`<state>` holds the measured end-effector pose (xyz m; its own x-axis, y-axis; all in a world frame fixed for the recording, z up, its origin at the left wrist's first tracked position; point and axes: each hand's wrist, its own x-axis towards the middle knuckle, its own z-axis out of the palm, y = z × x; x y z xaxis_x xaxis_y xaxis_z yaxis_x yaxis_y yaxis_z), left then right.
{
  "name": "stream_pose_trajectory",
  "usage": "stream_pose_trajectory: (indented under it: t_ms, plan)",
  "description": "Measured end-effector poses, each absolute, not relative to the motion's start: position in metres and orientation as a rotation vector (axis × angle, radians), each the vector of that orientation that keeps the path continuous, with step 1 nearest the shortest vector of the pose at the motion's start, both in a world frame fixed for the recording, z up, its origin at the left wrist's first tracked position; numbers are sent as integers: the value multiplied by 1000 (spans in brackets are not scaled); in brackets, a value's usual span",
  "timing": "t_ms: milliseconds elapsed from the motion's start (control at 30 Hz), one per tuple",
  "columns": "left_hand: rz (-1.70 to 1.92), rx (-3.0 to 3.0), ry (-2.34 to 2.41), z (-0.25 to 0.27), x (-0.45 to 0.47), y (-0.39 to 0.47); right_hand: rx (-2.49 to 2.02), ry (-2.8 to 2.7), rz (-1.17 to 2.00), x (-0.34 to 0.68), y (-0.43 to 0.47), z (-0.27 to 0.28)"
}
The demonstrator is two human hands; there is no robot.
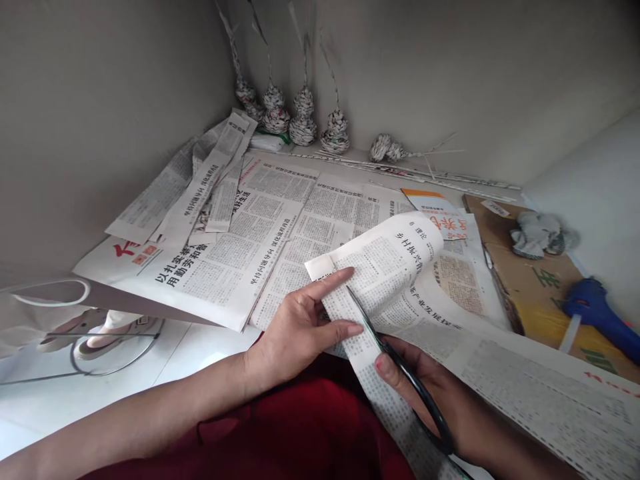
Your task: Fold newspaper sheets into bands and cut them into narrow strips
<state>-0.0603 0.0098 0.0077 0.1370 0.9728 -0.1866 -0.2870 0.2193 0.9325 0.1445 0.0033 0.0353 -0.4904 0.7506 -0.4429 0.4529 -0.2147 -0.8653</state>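
A folded newspaper sheet [377, 270] curls up in front of me, its long part trailing to the lower right. My left hand [303, 323] pinches it between thumb and fingers near its left edge, the index finger lying along the paper. My right hand [425, 380] is wrapped round the handles of black-handled scissors [425, 403]. Their blades sit in the paper, just right of my left thumb. Along the cut a narrow newspaper strip [367, 367] hangs down toward my lap. Parts of the right fingers are hidden behind the paper and handles.
More newspaper [210, 280] covers the table, with cut strips [200, 187] piled at left. Several woven paper gourds [303, 120] stand by the wall; another gourd [385, 148] lies beside thin paper rods [425, 175]. At right are cardboard [530, 280], a glove [540, 233] and a blue glue gun [600, 313].
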Motion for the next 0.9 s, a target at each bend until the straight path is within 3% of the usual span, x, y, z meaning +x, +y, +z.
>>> stream_pose_trajectory:
  t_ms: [233,600,900]
  plan:
    - [1133,810,974,4,-66,15,-1373,-1493,2040,153,-2,27]
    - [1089,821,971,7,-68,12,-1430,-1713,1784,138,3,36]
    - [1117,778,925,4,-69,12,-1438,-1650,1859,141,1,34]
